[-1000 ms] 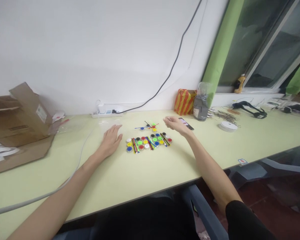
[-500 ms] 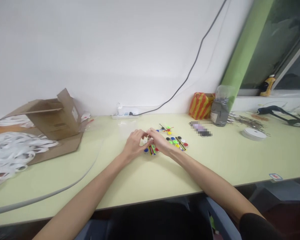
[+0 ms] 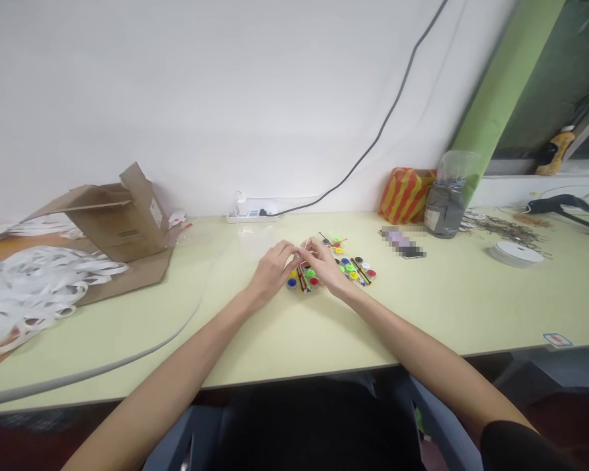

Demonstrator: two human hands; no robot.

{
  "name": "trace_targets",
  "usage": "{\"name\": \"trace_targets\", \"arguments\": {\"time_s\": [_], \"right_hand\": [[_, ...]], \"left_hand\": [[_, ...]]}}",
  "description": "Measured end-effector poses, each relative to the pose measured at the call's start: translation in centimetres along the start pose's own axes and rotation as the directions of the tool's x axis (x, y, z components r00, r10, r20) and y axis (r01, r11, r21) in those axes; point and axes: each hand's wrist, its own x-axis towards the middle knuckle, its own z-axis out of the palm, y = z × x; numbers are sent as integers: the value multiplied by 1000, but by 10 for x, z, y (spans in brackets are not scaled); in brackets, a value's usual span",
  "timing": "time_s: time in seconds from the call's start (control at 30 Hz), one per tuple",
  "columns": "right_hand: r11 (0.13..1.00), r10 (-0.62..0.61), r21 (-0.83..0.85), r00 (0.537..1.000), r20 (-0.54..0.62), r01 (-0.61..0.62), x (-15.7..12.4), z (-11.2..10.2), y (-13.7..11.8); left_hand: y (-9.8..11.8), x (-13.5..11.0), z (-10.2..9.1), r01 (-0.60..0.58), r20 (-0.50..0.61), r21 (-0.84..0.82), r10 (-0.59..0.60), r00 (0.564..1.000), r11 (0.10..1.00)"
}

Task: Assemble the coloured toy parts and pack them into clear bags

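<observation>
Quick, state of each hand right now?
Left hand: fingers curled, tips meeting the right hand's; anything held is too small to tell.
Right hand: also curled, above the coloured round caps; cannot tell whether it holds anything.

Bright, even light casts faint shadows under the left hand [image 3: 273, 269] and right hand [image 3: 326, 267]; wide-lens distortion bows the desk [image 3: 446, 294].

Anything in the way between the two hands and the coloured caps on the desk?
Nothing visible. The left hand and right hand are right above the coloured plastic caps, with no object between them. The cardboard box sits well off to the left.
</observation>
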Motion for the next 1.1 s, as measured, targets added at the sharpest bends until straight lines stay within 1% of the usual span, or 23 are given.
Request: {"name": "trace_targets", "arguments": {"time_s": [0.03,0.1,0.2,0.27,0.33,0.43,0.53,0.63,0.73,0.8,0.97,1.1], "right_hand": [[998,-28,-47,1000,14,28,0,-1,0],[995,-53,-81,997,58,58,-1,-1,-1],[997,-60,-33,990,131,65,-4,2,-8],[999,-42,-6,982,183,44,-7,4,-15],[1000,6,7,973,229,-7,-9,6,-19],[998,70,-26,963,261,-65,-10,5,-21],[998,54,-39,959,278,-45,-8,2,-20],[1000,19,-26,970,241,-14,-5,-2,-19],[999,26,-44,992,121,-21,-2,-4,-18],[999,36,-42,998,58,-34,-1,-5,-16],[998,32,-53,999,-25,-33,2,-9,-12],[997,36,-69,999,-37,-38,2,-9,-12]], "left_hand": [[0,0,-1,7,17,-9,-6,1000,1000],[1,1,-4,24,42,-22,-23,999,999],[3,1,-7,60,53,-48,-58,997,997],[3,1,-8,92,69,-69,-88,994,993],[3,0,-7,127,104,-86,-118,988,988],[2,-2,-7,171,162,-117,-151,975,978],[-1,-2,-7,213,179,-126,-189,966,969],[-8,-2,-9,254,156,-119,-234,960,960],[-20,-3,-9,257,113,-131,-244,963,957],[-29,-5,-8,233,107,-150,-219,970,961],[-46,-10,-7,271,218,-172,-232,948,947],[-51,-12,-9,287,257,-161,-240,936,944]]}}
